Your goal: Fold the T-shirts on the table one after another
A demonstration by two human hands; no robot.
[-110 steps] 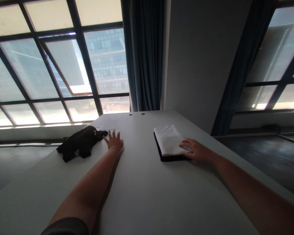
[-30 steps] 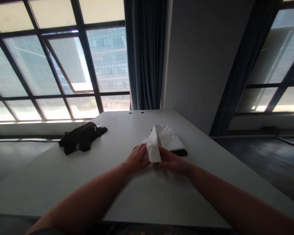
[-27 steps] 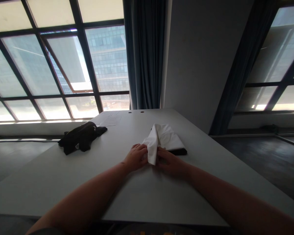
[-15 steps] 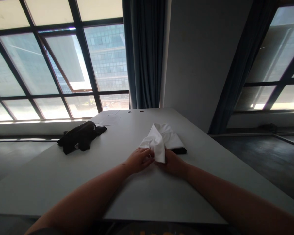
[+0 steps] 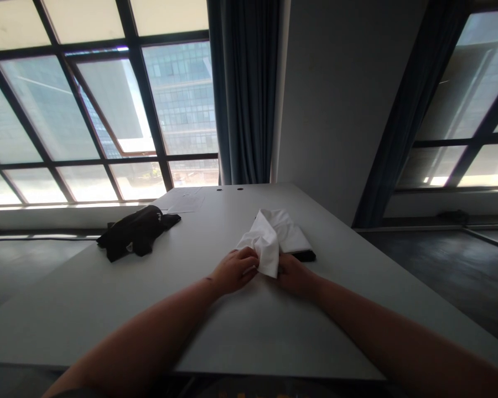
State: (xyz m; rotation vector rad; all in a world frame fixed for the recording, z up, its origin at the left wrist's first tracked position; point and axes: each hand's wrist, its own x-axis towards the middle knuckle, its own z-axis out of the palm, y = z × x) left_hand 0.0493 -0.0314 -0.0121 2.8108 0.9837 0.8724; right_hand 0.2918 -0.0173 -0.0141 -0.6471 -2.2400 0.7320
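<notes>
Pinching a white cloth [image 5: 288,232] at its near left edge, we have our left hand [image 5: 235,270] with fingers curled nearly closed on the fabric. Our right hand [image 5: 296,275] is just beside it, against the other side of a raised flap [image 5: 268,251]; the flap hides its fingertips, so we cannot tell how far they are closed or whether they grip anything.

The cloth lies directly beyond both hands, on the right half of a white table [image 5: 232,348]. Its flap runs lengthwise away from us and droops to a corner between our hands, parting one from the other. The flatter folded portion spreads beyond and to the right, nearer our right hand. Under it, a black layer [image 5: 306,256] shows as a dark edge just past that hand.

Well apart to the left, a crumpled black bundle [image 5: 133,235] lies near the table's left edge, with paper sheets [image 5: 186,202] flat behind it. Past the table's far end, we find a blue curtain [image 5: 247,94] and bright windows [image 5: 178,99].
</notes>
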